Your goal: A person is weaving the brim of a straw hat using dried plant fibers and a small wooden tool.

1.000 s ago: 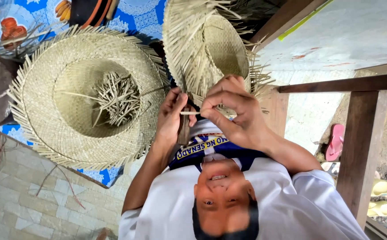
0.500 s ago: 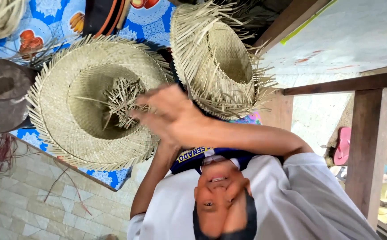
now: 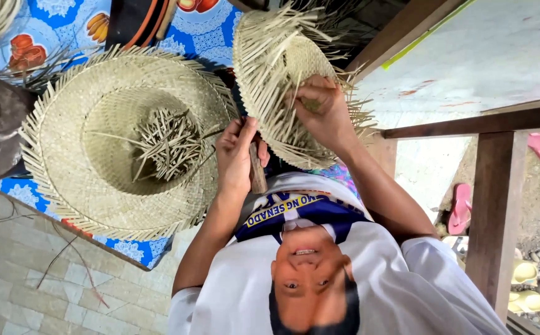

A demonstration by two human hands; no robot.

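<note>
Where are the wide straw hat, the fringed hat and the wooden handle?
wide straw hat [image 3: 65,155], head view, brim.
fringed hat [image 3: 270,68], head view, loose strands.
wooden handle [image 3: 258,177], head view, free end.

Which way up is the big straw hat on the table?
Upside down: the big straw hat lies crown down, hollow facing up, with loose straw strips piled inside.

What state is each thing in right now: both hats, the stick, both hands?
Big straw hat: lying crown-down on the table, loose strips piled inside.
Small straw hat: tilted, edge unfinished, strip ends sticking out.
Wooden stick: gripped, lower end showing.
Left hand: shut on the wooden stick.
Right hand: pinching the small straw hat's strips.
</note>
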